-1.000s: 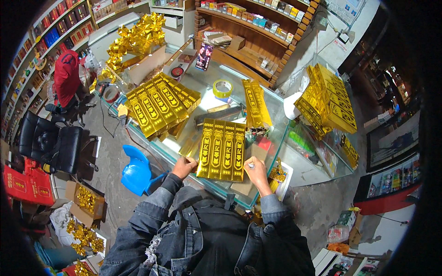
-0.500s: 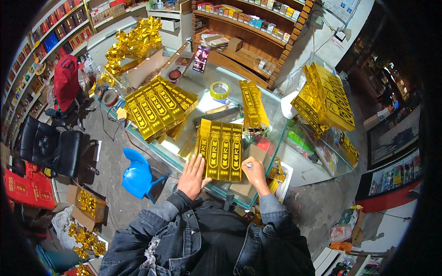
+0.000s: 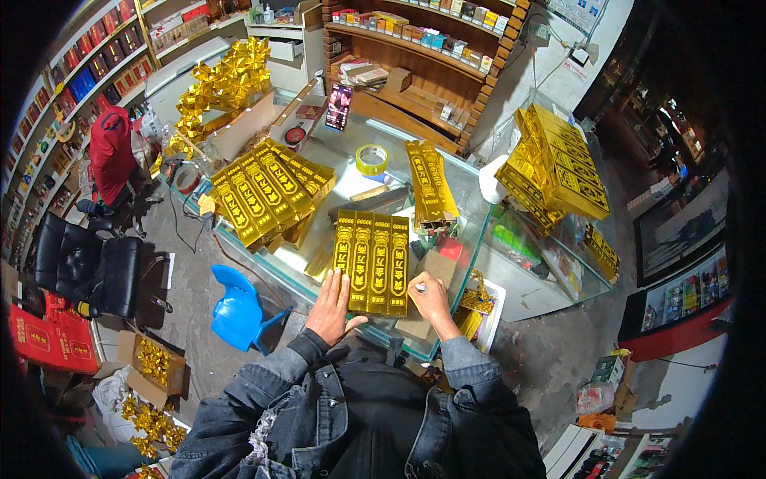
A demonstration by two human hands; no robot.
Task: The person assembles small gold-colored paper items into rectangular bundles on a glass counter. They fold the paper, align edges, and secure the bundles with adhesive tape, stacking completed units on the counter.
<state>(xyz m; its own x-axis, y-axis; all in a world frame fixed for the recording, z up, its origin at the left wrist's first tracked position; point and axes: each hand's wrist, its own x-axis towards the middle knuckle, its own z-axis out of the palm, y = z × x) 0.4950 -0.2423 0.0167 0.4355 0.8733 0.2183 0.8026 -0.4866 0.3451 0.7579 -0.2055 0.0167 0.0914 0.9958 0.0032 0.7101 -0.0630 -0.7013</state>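
Note:
A row of several long gold packs (image 3: 372, 259) with dark printing lies side by side in front of me on the glass counter (image 3: 361, 134). My left hand (image 3: 327, 311) rests flat at the row's near left edge, fingers stretched and thumb out to the side. At the near right edge, my right hand (image 3: 433, 305) is closed, its fingers curled round something small with a pale tip that I cannot make out. A stack of similar gold packs (image 3: 267, 195) sits to the left. Beyond the row, to the right, is a gold bundle (image 3: 432, 182).
A yellow tape roll (image 3: 372, 160) and a lit phone (image 3: 338, 108) are farther back. More gold packs (image 3: 570, 164) are piled on the right-hand counter. A blue plastic chair (image 3: 236, 307) stands left of the counter, near a black office chair (image 3: 88, 267). Gold bows (image 3: 231, 84) heap at back left.
The view has shifted slightly, moving most of the scene a little leftward in the picture. Both hands stay beside the gold packs, with the left still flat and the right still closed.

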